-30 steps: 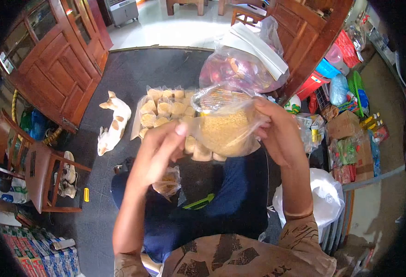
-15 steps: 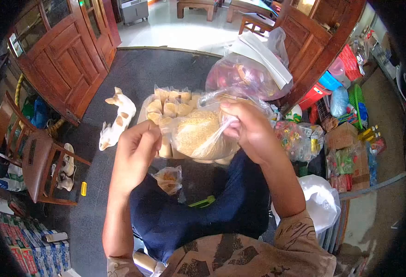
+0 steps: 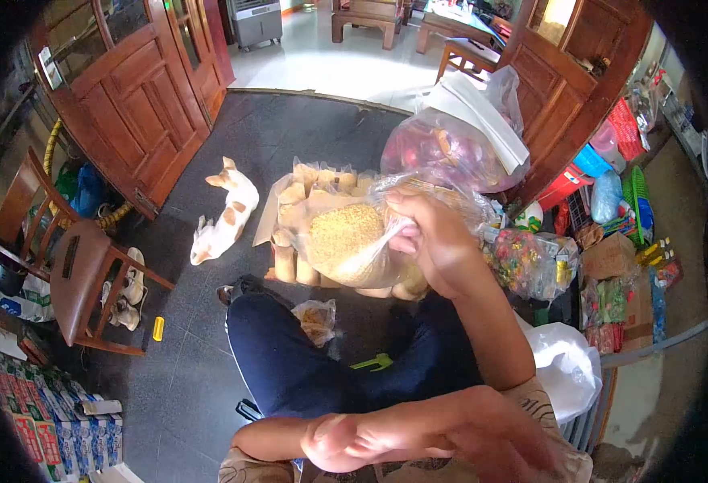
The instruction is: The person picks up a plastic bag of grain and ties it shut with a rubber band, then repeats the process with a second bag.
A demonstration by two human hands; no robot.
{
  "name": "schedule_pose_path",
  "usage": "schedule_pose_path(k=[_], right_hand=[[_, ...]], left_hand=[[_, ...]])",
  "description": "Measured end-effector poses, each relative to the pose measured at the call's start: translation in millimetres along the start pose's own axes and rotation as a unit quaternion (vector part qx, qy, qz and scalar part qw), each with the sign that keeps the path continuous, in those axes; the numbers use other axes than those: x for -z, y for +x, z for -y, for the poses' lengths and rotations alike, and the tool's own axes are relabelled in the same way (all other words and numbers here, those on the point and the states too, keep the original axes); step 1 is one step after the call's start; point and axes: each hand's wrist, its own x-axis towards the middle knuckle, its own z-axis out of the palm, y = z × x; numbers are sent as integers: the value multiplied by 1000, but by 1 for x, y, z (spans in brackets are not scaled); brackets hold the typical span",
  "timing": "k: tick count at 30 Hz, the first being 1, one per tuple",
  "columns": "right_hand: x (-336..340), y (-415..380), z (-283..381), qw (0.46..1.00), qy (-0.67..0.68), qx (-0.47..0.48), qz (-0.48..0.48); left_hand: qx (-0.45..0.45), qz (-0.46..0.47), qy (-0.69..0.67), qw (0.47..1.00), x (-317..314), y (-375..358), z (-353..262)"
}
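Bag of yellow granules (image 3: pixel 346 241) hanging off the right hand (image 3: pixel 428 237) at about 9 o'clock, long axis running roughly 9 to 3, gathered neck at the 3 o'clock end; right hand clenched round that neck, forearm slanting in from 5. Left hand (image 3: pixel 451 431) well apart, low across the torso; from it the bag lies near 11 o'clock. Left fingers blurred, cannot tell whether closed or holding anything. Packed bags (image 3: pixel 285 266) sit beyond and below
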Motion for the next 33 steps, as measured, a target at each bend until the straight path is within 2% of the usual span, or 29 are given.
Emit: schedule_pose_path(k=[6,8,9,11,13,14,15,16,17,18,19,20,22,25,28,31,32,33], right_hand=[[10,1,-8,999,-9,-38,35],[9,-5,-11,999,-7,-30,16],[6,-8,-10,1000,-11,-27,4],[7,-10,-10,1000,-22,-20,-4],[13,-11,-12,999,-35,-16,4],[8,-16,-9,999,-36,-5,-16],[-3,-22,-2,999,-38,6,-35],[-7,-26,2,998,-39,18,-56],[-5,-24,3,999,-42,13,-23],[-2,-19,4,999,-44,9,11],[-3,-17,5,999,-40,9,33],[-3,-15,6,998,-36,9,54],[-11,-15,6,998,-22,12,65],[-19,-17,7,998,-7,-2,58],[-31,-20,10,999,26,-13,34],[-22,-10,0,994,-11,4,113],[-23,-8,0,995,-19,-2,101],[-25,-7,1,995,-27,-10,91]], left_hand=[[40,-14,-30,999,-3,-9,0],[-2,12,-26,1000,3,-10,6],[-52,30,-16,998,10,-3,9],[-27,13,45,999,16,-3,-1],[110,-50,188,975,16,-16,-49],[147,-88,341,924,13,-11,-72],[171,-121,497,842,7,-5,-94],[170,-158,644,729,1,0,-111],[107,-232,782,569,5,6,-109],[128,-273,835,461,4,10,-124],[142,-287,869,377,6,12,-138],[143,-303,878,342,10,10,-152],[134,-331,862,361,21,3,-169],[175,-302,890,294,22,-1,-179],[325,-319,847,275,8,3,-188],[313,-357,795,376,5,-4,-198],[304,-382,770,409,2,-6,-201],[296,-378,772,416,-2,-4,-200]])
